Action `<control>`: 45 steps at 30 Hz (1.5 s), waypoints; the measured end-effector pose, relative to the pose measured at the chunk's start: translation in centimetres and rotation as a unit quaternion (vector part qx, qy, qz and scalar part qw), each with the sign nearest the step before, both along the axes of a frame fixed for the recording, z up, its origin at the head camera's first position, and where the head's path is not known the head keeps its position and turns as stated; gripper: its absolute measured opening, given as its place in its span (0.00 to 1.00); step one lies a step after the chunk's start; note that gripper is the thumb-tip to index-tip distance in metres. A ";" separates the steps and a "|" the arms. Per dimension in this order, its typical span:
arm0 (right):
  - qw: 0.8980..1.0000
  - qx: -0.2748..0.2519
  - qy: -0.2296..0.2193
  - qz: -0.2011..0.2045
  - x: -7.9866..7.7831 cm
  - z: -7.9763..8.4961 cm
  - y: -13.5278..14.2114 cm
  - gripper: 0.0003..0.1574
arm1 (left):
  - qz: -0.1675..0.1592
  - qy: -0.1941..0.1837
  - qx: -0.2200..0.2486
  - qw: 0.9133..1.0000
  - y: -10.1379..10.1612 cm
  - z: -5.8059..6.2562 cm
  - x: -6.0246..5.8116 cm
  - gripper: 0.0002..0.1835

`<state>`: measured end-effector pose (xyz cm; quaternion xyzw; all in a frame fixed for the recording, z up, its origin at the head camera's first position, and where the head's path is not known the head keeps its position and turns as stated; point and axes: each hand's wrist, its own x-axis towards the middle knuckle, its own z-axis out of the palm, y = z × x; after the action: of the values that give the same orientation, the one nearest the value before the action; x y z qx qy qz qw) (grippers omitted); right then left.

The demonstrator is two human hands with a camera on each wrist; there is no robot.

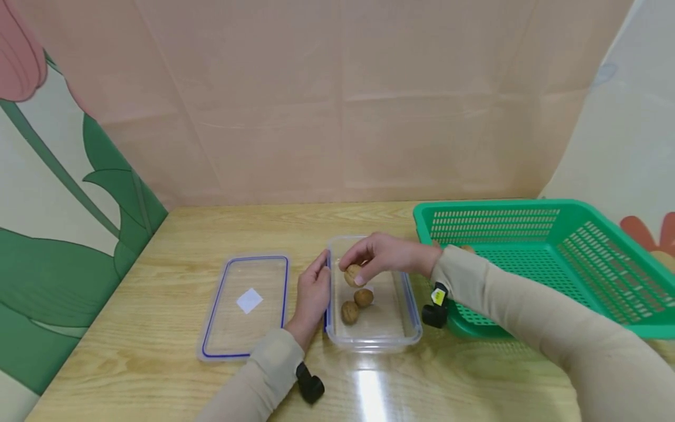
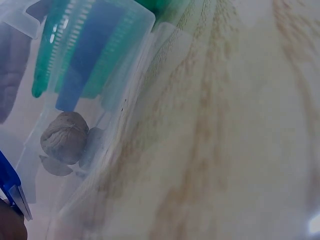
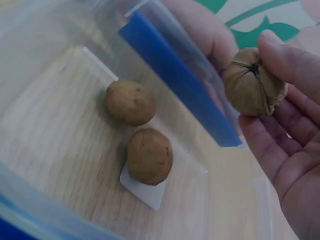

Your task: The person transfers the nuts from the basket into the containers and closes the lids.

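Over the clear plastic container (image 1: 377,328), my right hand (image 1: 387,255) pinches a walnut (image 1: 353,275) between thumb and fingers. The right wrist view shows that walnut (image 3: 255,82) close up, its dark seam facing the camera. Two more walnuts lie on the container floor: one walnut (image 1: 350,312) near the left wall, and another walnut (image 1: 363,297) beside it, partly over a white label (image 3: 142,189). Against the container's outer left side rests my left hand (image 1: 313,290), fingers fairly straight along the wall. Only a bit of that hand shows in the left wrist view.
A clear lid (image 1: 221,322) with a blue seal and a white square label lies flat left of the container. To the right stands a green plastic basket (image 1: 532,234), with a walnut (image 1: 467,249) partly visible behind my right forearm. The wooden table (image 1: 153,328) meets a draped backdrop.
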<state>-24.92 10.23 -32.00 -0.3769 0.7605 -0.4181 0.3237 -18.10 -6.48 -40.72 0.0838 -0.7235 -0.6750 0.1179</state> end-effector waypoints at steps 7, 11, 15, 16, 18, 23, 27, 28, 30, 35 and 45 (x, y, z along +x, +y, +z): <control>1.000 0.022 0.008 0.021 -0.1 -0.5 -0.4 0.26 | 0.000 0.004 -0.008 1.000 -0.1 -0.1 0.0 0.22; 1.000 0.017 -0.008 -0.001 -0.2 -0.3 -0.3 0.27 | 0.000 -0.002 -0.014 1.000 -0.1 0.0 0.1 0.22; 0.999 0.019 -0.011 -0.025 -0.2 0.0 -0.1 0.26 | -0.004 -0.004 -0.015 1.000 -0.1 0.1 0.1 0.22; 0.999 0.017 -0.010 -0.029 -0.1 0.0 -0.1 0.25 | -0.004 -0.004 -0.014 1.000 -0.1 0.1 0.1 0.22; 0.999 0.010 -0.009 -0.036 -0.1 0.1 0.1 0.24 | -0.004 -0.006 -0.009 1.000 -0.1 0.0 0.1 0.22; 0.998 -0.022 -0.004 -0.055 0.0 0.3 0.5 0.22 | -0.003 -0.010 0.003 1.000 0.1 0.0 0.1 0.22; 0.996 -0.051 -0.009 -0.071 0.0 0.6 1.2 0.23 | 0.004 0.004 0.007 1.000 0.1 -0.1 0.0 0.21; 0.996 -0.057 -0.009 -0.075 0.0 0.6 1.4 0.23 | 0.006 0.008 0.008 1.000 0.1 -0.1 0.0 0.21; 0.994 -0.071 -0.010 -0.085 -0.1 0.8 1.8 0.24 | 0.008 0.012 0.009 1.000 0.1 -0.2 -0.1 0.21; 0.988 -0.109 0.003 -0.107 -0.4 1.1 2.8 0.25 | 0.007 0.007 0.014 1.000 0.1 -0.3 -0.2 0.21; 0.971 -0.186 -0.002 -0.147 -0.6 1.3 5.5 0.16 | 0.005 -0.008 0.014 1.000 0.3 1.6 0.8 0.21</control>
<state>-25.50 15.73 -30.67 -0.3143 0.7155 -0.5961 0.1842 -17.30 -6.16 -39.17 0.0945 -0.7146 -0.6836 0.1144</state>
